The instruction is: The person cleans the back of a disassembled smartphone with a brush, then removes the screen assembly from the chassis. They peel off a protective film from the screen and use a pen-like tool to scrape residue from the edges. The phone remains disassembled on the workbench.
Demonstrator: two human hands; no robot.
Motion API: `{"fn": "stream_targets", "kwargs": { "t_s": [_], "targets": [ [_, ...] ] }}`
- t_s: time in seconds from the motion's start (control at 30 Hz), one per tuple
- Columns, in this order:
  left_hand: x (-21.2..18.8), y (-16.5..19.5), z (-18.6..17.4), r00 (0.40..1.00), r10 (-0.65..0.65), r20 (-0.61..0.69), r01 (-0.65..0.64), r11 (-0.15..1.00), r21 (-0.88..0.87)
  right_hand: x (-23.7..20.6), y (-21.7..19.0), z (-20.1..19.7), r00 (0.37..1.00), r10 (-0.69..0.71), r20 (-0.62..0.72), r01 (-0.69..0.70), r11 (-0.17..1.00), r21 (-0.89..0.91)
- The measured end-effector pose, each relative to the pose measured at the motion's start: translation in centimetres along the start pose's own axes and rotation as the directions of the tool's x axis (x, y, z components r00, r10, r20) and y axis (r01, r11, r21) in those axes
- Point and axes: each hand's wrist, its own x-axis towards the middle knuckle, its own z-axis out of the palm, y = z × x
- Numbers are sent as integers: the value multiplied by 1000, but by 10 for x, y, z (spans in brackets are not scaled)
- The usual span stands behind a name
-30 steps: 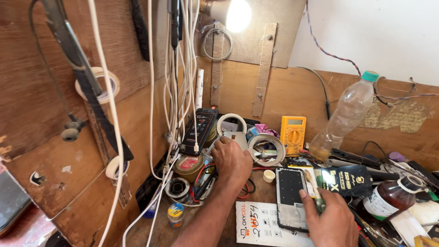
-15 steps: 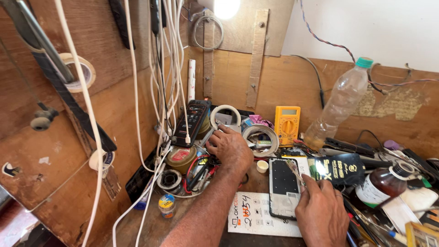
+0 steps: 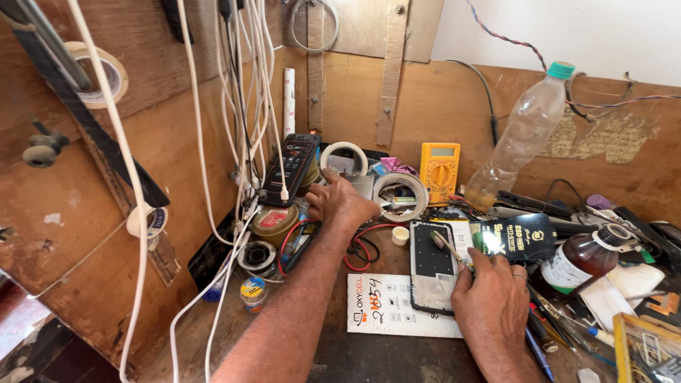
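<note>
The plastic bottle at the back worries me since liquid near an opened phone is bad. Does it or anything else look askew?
Yes. The plastic bottle leans tilted against the back wall, capped, a little liquid at its base, nothing visibly spilled. The opened phone lies flat under the right hand; the left hand reaches among tape rolls.

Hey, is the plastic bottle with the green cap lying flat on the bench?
No, the plastic bottle stands tilted, its base down among the clutter and its green cap up against the wooden back wall.
</note>
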Motion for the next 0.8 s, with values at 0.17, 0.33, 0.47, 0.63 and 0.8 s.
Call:
{"fn": "stream_targets", "kwargs": {
  "t_s": [0.17, 0.33, 0.47, 0.63, 0.8],
  "targets": [
    [13, -3, -9, 996, 35, 80, -30, 998, -52, 0, 3, 5, 1000, 3, -17, -2, 1000, 24],
    [23, -4, -17, 988, 121, 99, -111, 989, -102, 0, 4, 5, 999, -13, -43, 13, 1000, 13],
    [23, -7, -20, 971, 216, 103, -202, 971, -128, -3, 3, 1, 989, -36, -141, 38, 999, 14],
    [13, -19, -14, 925, 381, -9, -380, 919, -102, -3, -10, -13, 929, -135, -345, 196, 969, 147],
    [-13, -35, -5, 842, 518, -151, -534, 840, -98, 38, -57, -10, 984, -30, 177, -143, 462, 875]
  ]
}}
